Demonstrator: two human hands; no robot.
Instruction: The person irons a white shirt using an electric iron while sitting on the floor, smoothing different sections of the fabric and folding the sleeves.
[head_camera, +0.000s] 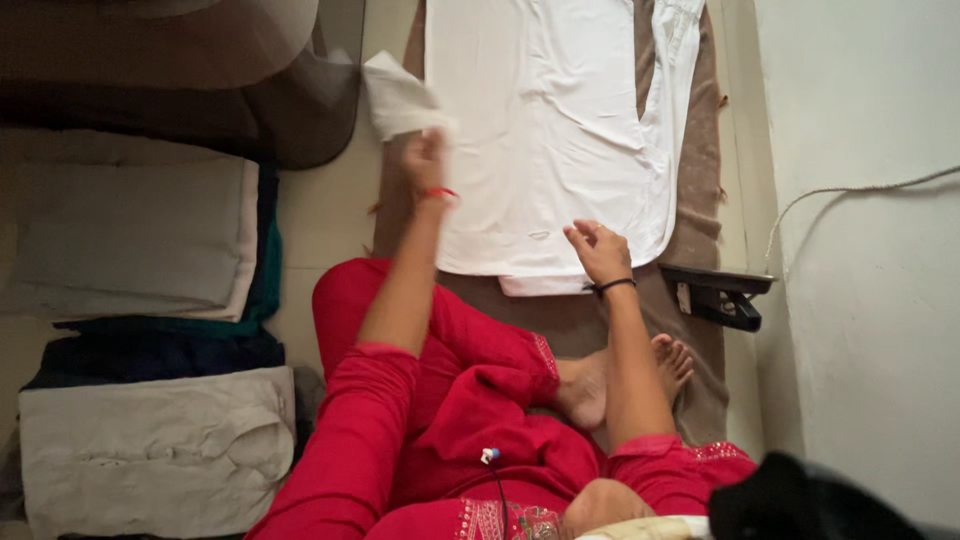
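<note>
A white shirt (560, 130) lies spread flat on a brown blanket (695, 200) on the floor in front of me. My left hand (425, 160), with a red thread at the wrist, is raised at the shirt's left side and grips a lifted white sleeve (398, 95). My right hand (598, 250), with a dark band at the wrist, hovers over the near hem of the shirt, fingers apart and holding nothing. I sit cross-legged in red clothes (450, 400), with my bare feet (625, 380) on the blanket.
A black iron (720, 295) rests on the blanket's right edge, and its cord (850, 190) runs along the white wall. To the left are stacks of folded clothes: a grey pile (130, 235), dark blue and teal pieces (160, 350), and a beige shirt (150, 450).
</note>
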